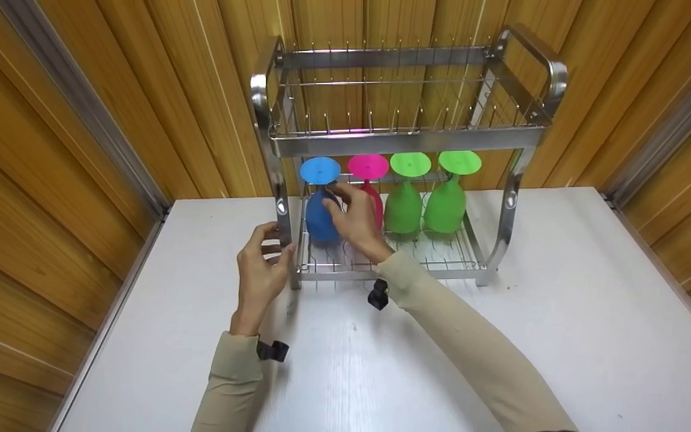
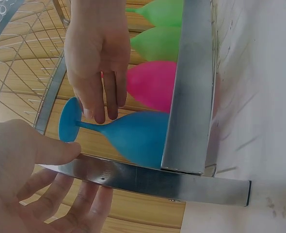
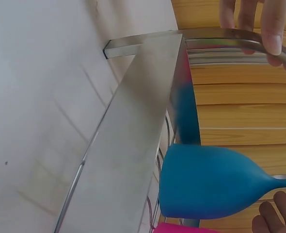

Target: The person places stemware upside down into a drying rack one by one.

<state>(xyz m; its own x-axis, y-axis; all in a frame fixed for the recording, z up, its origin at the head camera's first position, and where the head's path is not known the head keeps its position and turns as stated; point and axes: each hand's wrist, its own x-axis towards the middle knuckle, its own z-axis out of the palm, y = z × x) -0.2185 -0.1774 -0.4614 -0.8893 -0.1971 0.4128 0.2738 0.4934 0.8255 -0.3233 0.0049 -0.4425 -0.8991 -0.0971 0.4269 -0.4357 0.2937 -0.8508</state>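
Note:
Upside down on the lower tier of a metal dish rack (image 1: 408,143) stands a blue goblet (image 1: 321,223), its round foot uppermost. My right hand (image 1: 357,221) has its thumb and fingertips at the goblet's stem (image 2: 90,126) and pinches it just under the foot. My left hand (image 1: 261,273) grips the rack's front left leg (image 2: 133,175), thumb on one side and fingers on the other. Close beside the blue goblet, partly behind my right hand, is a pink goblet (image 2: 152,86). Two green goblets (image 1: 403,207) follow to the right, also upside down.
The rack's upper tier, with upright wire prongs (image 1: 399,111), overhangs the goblets. A metal bar (image 1: 387,275) runs along the lower front. The rack stands on a white table (image 1: 351,360) against a wood-panelled wall (image 1: 201,108).

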